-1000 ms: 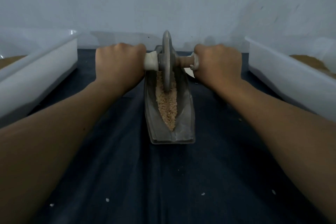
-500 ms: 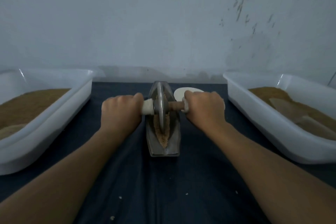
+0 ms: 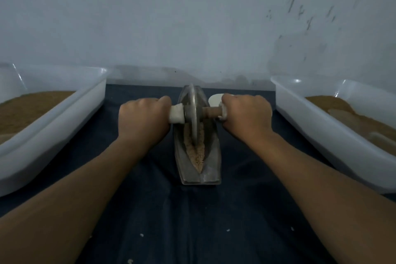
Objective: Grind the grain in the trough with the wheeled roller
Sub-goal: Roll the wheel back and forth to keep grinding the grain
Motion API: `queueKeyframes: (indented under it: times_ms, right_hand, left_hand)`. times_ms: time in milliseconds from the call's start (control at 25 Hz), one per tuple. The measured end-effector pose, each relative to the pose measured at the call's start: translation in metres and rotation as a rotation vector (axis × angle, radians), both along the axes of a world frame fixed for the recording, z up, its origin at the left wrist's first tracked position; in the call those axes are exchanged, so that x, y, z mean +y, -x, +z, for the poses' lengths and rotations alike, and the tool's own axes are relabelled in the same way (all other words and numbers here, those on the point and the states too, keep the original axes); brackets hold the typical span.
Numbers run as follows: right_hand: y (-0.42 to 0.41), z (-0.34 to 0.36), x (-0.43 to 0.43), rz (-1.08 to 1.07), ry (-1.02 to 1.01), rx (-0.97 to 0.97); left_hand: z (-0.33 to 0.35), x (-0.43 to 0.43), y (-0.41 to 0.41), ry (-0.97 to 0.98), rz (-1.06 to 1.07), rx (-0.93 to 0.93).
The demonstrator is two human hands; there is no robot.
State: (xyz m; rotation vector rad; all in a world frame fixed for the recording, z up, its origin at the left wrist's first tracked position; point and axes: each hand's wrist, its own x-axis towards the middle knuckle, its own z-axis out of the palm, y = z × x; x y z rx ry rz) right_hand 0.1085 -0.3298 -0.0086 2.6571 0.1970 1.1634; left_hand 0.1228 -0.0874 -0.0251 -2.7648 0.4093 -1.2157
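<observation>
Mid-grind, my left hand (image 3: 142,123) and right hand (image 3: 246,118) clench the handles of the wheeled roller (image 3: 194,113); next I'd press it toward me through the grain (image 3: 196,156) in the trough (image 3: 211,169).

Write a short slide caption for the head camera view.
Left hand and right hand grip the wheeled roller, its disc standing in the grain in the trough.

A grey boat-shaped metal trough (image 3: 198,174) lies lengthwise on the dark cloth-covered table (image 3: 192,221), with tan crushed grain (image 3: 197,154) in its groove. A metal-disc wheeled roller (image 3: 194,111) stands in the trough's far half. The left hand (image 3: 143,122) grips the axle left of the disc, the right hand (image 3: 246,118) right of it. One white plastic tub (image 3: 64,122) sits left of the trough and a second white tub (image 3: 317,130) sits right of it. A small white dish (image 3: 215,98) lies behind the right hand.
</observation>
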Motion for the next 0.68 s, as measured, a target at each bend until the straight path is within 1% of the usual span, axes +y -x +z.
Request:
queueKeyframes:
  times_ms: [160, 360, 480, 560, 680]
  right_hand:
    - [-0.021, 0.000, -0.003, 0.041, -0.021, -0.049]
    - [-0.030, 0.000, -0.002, 0.027, -0.002, -0.065]
    - [-0.022, -0.001, -0.001, -0.001, 0.008, 0.006]
    - [-0.008, -0.001, 0.001, -0.011, -0.003, 0.043]
    - [0.017, 0.009, 0.002, 0.003, 0.042, 0.147]
  left_hand:
    - [0.001, -0.004, -0.020, 0.003, 0.011, -0.017]
    - [0.000, -0.005, -0.025, 0.029, 0.024, 0.003]
    - [0.002, -0.005, -0.014, 0.018, 0.025, 0.030]
    - [0.005, -0.005, -0.004, -0.022, 0.032, 0.056]
    - [0.011, 0.001, 0.017, -0.089, 0.025, 0.139]
